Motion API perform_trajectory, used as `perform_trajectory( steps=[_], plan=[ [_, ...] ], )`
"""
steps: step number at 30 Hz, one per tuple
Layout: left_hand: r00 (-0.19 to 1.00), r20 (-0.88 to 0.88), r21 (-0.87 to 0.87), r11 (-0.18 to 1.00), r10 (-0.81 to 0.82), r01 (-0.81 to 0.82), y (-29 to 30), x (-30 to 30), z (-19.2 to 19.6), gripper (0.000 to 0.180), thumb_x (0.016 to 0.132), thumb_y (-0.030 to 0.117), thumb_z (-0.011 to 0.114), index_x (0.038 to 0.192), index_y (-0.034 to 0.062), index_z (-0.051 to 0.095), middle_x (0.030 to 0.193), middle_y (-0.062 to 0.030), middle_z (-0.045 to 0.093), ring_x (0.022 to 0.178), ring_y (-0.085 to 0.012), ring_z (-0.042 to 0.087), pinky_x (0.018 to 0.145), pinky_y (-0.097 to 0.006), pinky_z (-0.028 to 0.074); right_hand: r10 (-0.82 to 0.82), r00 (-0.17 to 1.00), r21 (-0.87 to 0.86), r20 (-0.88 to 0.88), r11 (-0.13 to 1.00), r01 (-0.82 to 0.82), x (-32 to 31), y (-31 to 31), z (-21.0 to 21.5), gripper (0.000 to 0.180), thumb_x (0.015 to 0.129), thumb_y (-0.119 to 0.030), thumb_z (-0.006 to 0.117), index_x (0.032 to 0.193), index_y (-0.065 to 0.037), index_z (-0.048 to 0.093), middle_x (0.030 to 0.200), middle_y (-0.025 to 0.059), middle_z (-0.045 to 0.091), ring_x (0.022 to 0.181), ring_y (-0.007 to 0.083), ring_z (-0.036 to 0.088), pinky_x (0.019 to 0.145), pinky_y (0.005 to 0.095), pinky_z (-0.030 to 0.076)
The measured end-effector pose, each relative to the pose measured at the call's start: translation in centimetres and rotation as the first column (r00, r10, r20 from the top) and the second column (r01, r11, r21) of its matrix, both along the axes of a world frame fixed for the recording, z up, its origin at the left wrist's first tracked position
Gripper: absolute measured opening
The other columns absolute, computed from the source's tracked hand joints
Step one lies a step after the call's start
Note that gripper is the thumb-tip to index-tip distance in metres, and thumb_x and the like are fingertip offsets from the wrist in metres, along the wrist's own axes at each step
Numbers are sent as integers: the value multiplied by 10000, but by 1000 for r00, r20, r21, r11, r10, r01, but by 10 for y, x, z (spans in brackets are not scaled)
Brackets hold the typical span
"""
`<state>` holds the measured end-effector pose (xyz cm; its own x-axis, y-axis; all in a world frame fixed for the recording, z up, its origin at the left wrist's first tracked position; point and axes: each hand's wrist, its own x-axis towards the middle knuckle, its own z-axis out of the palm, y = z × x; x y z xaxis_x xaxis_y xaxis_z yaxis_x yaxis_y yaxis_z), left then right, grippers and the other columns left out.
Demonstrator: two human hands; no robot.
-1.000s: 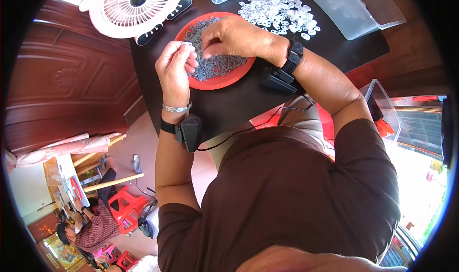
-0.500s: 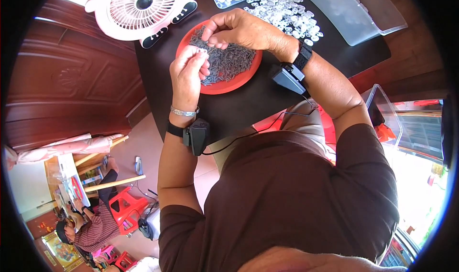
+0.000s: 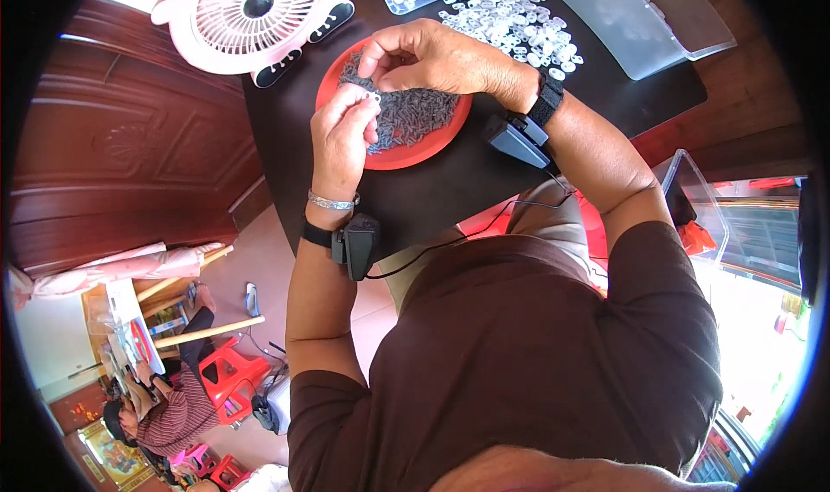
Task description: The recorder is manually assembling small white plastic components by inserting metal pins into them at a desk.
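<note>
My left hand pinches a small white plastic piece between thumb and fingertips, over the left side of a round red-orange tray. A heap of small dark grey screw-like pieces fills the tray. Just above and to the right, my right hand is curled with thumb and fingers drawn together, its fingertips close to the white piece but apart from it. Whatever those fingers may hold is too small or hidden to make out.
A pile of similar white pieces lies on the dark table beyond my right hand, near a translucent bin. At the upper left stands a pink-and-white fan. Another person sits at the lower left near a red stool.
My right hand's fingertips have shifted slightly left and now curl closer together. My left hand, with the white piece, has turned and moved a little right and down.
</note>
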<state>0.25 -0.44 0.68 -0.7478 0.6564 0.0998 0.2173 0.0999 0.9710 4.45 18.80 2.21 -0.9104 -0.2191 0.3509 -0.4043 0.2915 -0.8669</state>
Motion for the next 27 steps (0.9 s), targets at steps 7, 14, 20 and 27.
perform_trajectory(
  steps=[7,14,20,27],
  plan=[
    [999,-19,-9,999,-37,36,-1,0,0,190,874,195,504,776,41,559,664,16,516,559,-51,476,508,-191,351,53,998,30,14,998,-54,0,-1,0,168,832,-29,647,999,-12,635,868,17,637,813,93,591,791,248,483],
    [999,-19,-15,999,-33,33,-1,-1,-1,192,872,196,504,770,40,553,659,14,514,557,-52,475,505,-193,349,33,999,17,-15,999,-33,-1,0,-2,152,838,-36,643,988,-16,638,853,15,637,803,90,591,782,249,485],
    [998,-47,-22,999,-41,40,1,1,0,199,877,196,498,764,40,547,640,14,507,547,-54,471,502,-194,348,33,999,57,0,998,-33,3,-1,3,138,837,-38,645,973,-17,637,844,12,635,791,87,588,771,249,486],
    [997,-53,-16,998,-53,52,1,2,-4,193,882,185,499,763,41,547,639,13,508,542,-53,465,492,-194,343,57,998,46,-14,997,-56,3,-1,1,110,838,-40,642,945,-16,631,818,7,621,768,81,579,742,241,483]
  ],
)
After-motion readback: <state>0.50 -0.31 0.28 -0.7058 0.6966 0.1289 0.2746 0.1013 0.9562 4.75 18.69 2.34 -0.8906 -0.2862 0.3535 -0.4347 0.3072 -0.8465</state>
